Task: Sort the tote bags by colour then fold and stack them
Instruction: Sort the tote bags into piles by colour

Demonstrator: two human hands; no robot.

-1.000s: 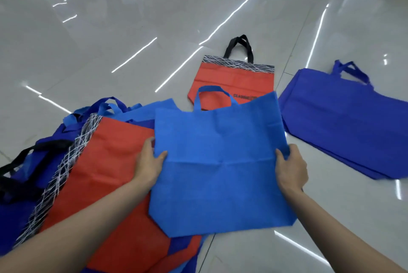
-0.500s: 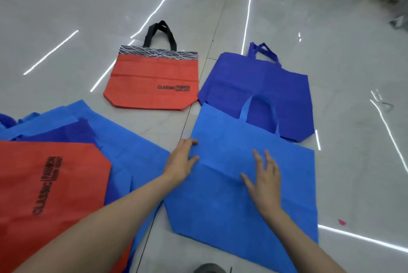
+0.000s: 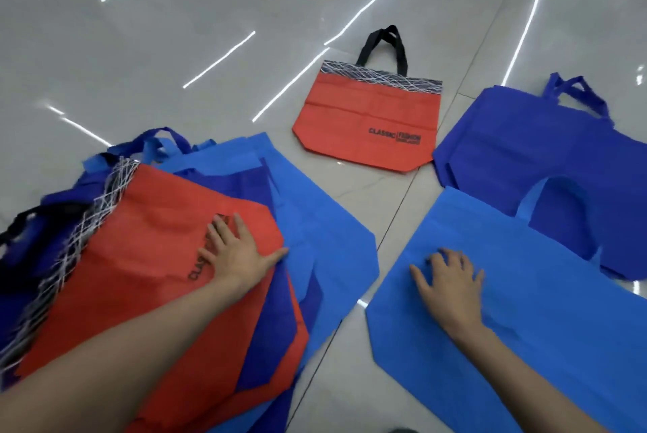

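A mixed pile of tote bags lies at the left, topped by a red bag [image 3: 147, 257] with a black-and-white band. My left hand [image 3: 238, 250] rests flat on that red bag, fingers spread. At the right a light blue bag [image 3: 525, 310] lies flat on the floor, and my right hand [image 3: 451, 282] presses on it with loosely bent fingers. Its handle overlaps a dark blue bag [image 3: 525, 138] laid out behind it. A single red bag [image 3: 367, 120] with black handles lies flat at the centre back.
The pile at the left also holds light blue bags [image 3: 315, 222] and dark blue bags [image 3: 269, 327] fanned out under the red one. Glossy grey floor tiles [image 3: 175, 29] with light reflections stretch behind the bags.
My left hand has left the light blue bag and moved left onto the red bag on the pile. My right hand stays on the light blue bag. The view has swung left.
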